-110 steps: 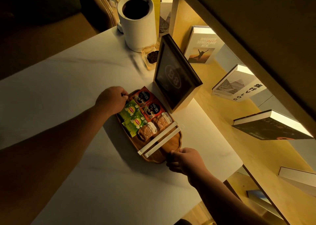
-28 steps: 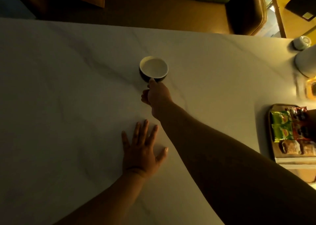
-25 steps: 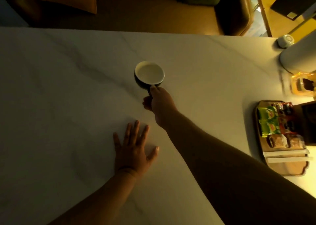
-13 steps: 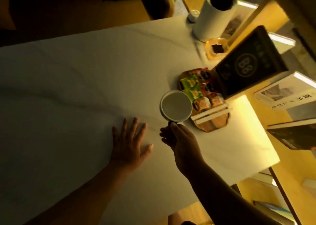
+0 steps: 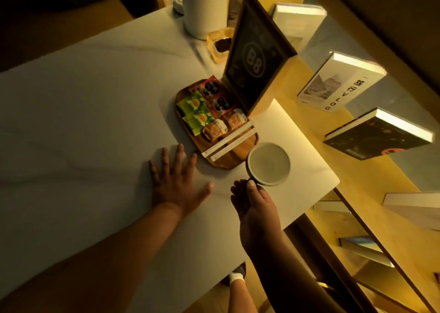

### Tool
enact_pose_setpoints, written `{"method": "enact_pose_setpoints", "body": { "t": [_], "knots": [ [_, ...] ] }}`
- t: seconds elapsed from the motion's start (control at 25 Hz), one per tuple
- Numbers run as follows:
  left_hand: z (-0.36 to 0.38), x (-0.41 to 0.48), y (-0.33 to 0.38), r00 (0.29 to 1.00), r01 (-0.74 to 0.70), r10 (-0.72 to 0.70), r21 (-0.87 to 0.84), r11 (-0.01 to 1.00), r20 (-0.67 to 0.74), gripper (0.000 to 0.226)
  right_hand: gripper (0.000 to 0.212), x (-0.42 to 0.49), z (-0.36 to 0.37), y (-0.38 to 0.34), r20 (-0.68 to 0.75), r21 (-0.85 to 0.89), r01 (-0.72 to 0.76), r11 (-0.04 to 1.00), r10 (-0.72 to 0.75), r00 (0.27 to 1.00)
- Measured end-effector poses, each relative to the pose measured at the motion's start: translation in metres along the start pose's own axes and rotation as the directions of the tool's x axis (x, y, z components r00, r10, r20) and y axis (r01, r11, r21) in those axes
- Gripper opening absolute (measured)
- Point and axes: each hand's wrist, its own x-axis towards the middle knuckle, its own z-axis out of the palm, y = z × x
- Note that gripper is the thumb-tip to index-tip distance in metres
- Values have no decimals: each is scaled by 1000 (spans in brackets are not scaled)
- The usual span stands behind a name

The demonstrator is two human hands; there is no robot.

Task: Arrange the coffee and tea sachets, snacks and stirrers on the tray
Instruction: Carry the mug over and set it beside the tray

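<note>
A wooden tray (image 5: 240,152) lies on the white table. It holds two green tea sachets (image 5: 195,111), two red coffee sachets (image 5: 215,97), two brown snacks (image 5: 223,125) and two white stirrers (image 5: 229,141) laid side by side. My right hand (image 5: 256,208) grips the handle of a cup (image 5: 269,164) with a pale inside, which sits just right of the tray's near end. My left hand (image 5: 176,180) rests flat on the table with fingers spread, just left of the tray's near corner.
A dark framed sign marked B8 (image 5: 256,58) stands against the tray's far right side. Behind it are a white cylinder (image 5: 204,10) and a small glass dish (image 5: 220,44). Books (image 5: 338,84) stand on the yellow shelf at right. The table edge (image 5: 316,203) runs close to the cup.
My right hand has carried the cup from the far left of the table over to the tray's right end. My left hand stays flat on the table.
</note>
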Motion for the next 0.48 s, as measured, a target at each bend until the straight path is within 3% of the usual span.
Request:
{"method": "enact_pose_setpoints", "body": {
  "t": [0.48],
  "knots": [
    [1, 2, -1, 999, 2, 0, 24, 1000, -51, 96, 14, 9, 16, 23, -118, 130, 5, 992, 10, 993]
  ]
}}
